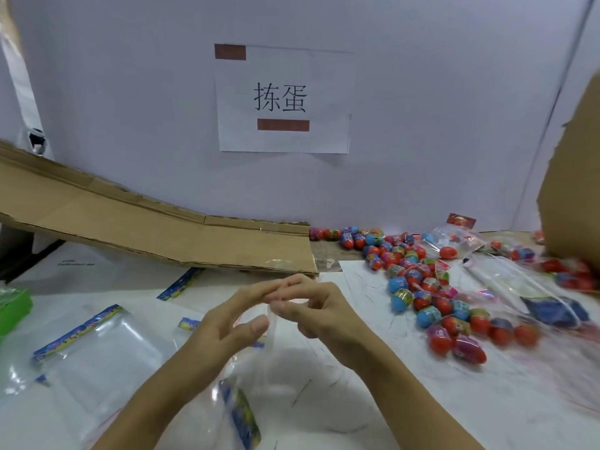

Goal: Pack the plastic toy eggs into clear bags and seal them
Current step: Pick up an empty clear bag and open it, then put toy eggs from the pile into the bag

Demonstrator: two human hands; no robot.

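My left hand [227, 323] and my right hand [311, 306] meet above the middle of the white table, both pinching the top edge of a clear bag [246, 378]. The bag hangs down between my forearms, its blue and yellow printed header [242, 414] dangling low. A heap of plastic toy eggs [422, 280], red, blue and pink, lies to the right of my hands. Several empty clear bags [97, 352] with printed headers lie flat at the left.
A flattened cardboard sheet [146, 228] slopes down from the left wall. Clear bags holding eggs [454, 245] lie at the back right, beside a cardboard box wall [571, 190]. A green thing [13, 306] sits at the left edge. A paper sign [282, 99] hangs on the wall.
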